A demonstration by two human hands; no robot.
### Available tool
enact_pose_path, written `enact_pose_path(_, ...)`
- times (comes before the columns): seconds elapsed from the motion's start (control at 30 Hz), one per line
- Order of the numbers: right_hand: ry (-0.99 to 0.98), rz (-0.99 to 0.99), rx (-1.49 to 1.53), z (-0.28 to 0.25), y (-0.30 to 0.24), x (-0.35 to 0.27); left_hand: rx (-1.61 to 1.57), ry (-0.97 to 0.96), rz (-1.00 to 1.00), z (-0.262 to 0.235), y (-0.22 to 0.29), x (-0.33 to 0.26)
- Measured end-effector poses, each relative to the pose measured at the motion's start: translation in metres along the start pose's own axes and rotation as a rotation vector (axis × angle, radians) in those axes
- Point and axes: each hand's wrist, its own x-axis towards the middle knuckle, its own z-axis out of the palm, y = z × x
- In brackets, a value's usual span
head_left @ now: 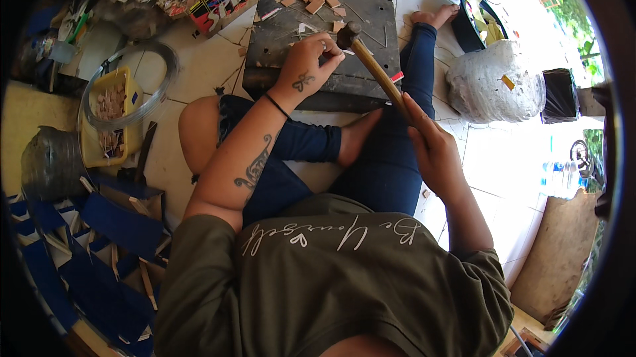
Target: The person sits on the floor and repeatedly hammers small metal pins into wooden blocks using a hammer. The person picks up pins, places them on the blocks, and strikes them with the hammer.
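My right hand (429,139) grips the wooden handle of a hammer (377,72). Its dark head hangs over the low black table (268,42), just right of my left hand. The fingers of my left hand (313,62) are pinched together above the table's near part; whatever is between them is too small to name. Several small square wooden pieces (316,4) lie in a loose group at the table's far side. Thin wire pieces (358,13) are scattered around them. One wooden square (338,27) lies close to the hammer head.
Left stands a yellow basket (136,133) of wood bits with a wire coil (173,65) over it. Blue-covered wooden boxes (122,224) pile up at lower left. On the right are a dark blue tub (469,32), a filled plastic bag (497,85) and another person's foot (434,17).
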Motion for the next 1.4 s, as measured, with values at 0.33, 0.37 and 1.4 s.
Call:
enact_pose_path(0.33, 0.093, -0.086, -0.016, -0.005, 0.001, -0.002, -0.022, 0.032, 0.04, 0.0, -0.001, 0.001)
enact_pose_path(0.37, 0.108, -0.08, -0.008, -0.005, 0.0, -0.002, -0.018, 0.03, 0.044, 0.0, 0.0, 0.0)
enact_pose_path(1.4, 0.295, 0.238, -0.401, 0.049, 0.082, 0.092, 0.24, 0.387, -0.042, -0.115, -0.04, -0.03)
